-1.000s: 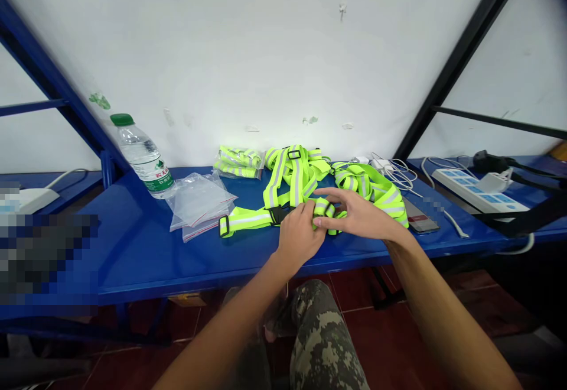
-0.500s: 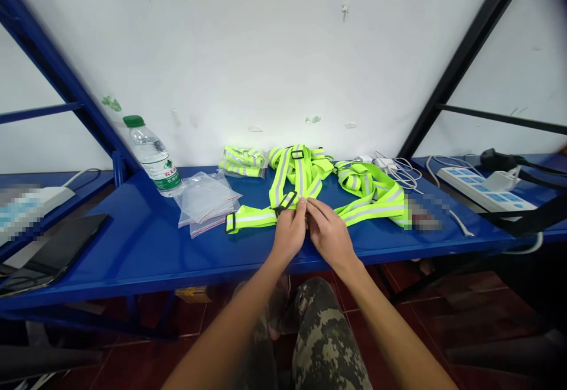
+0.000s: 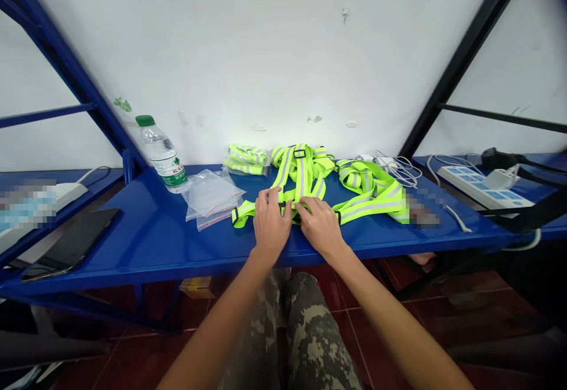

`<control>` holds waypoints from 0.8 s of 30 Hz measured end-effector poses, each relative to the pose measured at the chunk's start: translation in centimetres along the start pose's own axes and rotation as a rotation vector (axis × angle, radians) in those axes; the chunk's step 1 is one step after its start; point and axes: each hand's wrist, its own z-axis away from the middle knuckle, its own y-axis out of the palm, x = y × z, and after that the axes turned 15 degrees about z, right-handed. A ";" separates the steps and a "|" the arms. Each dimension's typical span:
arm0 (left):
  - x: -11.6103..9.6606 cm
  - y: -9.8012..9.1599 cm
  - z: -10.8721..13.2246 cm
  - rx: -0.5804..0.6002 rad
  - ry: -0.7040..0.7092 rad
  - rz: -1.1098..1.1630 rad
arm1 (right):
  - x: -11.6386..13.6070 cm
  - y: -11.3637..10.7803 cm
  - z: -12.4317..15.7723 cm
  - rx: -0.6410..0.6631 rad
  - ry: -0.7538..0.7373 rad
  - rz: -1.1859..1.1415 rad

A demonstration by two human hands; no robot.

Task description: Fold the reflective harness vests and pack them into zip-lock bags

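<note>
A fluorescent yellow-green reflective harness (image 3: 302, 171), with grey stripes and black buckles, lies on the blue table in front of me. My left hand (image 3: 271, 224) grips its strap at the near edge, fingers bent over it and thumb pointing inward. Close beside it, my right hand (image 3: 322, 224) pinches the same part of the strap between thumb and fingers. The piece between my fingertips is partly hidden. A looped strap end with a black slider (image 3: 235, 217) sticks out left of my left hand. Another bundle of reflective straps (image 3: 367, 186) lies to the right.
Clear zip bags (image 3: 212, 196) lie left of the straps, with a water bottle (image 3: 165, 156) behind them. A bagged reflective strap (image 3: 247, 159) sits near the wall. Further out are a phone (image 3: 71, 245), white cables (image 3: 401, 171) and a power strip (image 3: 482, 189).
My hands, which were together at the fingertips, have moved slightly apart. The left has shifted left, its fingers now over the strap and buckle. The view has shifted a little.
</note>
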 end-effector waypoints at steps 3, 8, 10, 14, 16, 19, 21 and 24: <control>0.5 -0.1 0.0 0.035 -0.034 -0.035 | 0.4 0.2 -0.3 -0.013 -0.010 0.004; 0.6 -0.2 0.2 -0.037 -0.058 0.002 | 0.4 0.8 -0.7 -0.063 0.155 0.032; 0.6 -0.2 0.3 -0.069 -0.103 0.032 | 0.6 0.8 -0.9 -0.023 0.102 0.063; 0.2 -0.5 0.5 -0.016 -0.176 0.046 | 0.7 0.5 -1.1 0.097 -0.067 0.075; -0.2 -0.8 0.7 0.003 -0.210 0.009 | 0.5 0.5 -1.0 0.151 -0.100 0.049; -0.4 -1.6 1.1 0.041 -0.265 -0.121 | 0.4 0.6 -0.9 0.196 -0.108 -0.002; -0.1 -2.5 1.7 0.057 -0.276 -0.221 | 0.4 0.8 -0.9 0.204 -0.086 -0.025; 0.6 -3.7 2.7 0.064 -0.194 -0.320 | 0.4 0.9 -0.9 0.219 -0.046 -0.027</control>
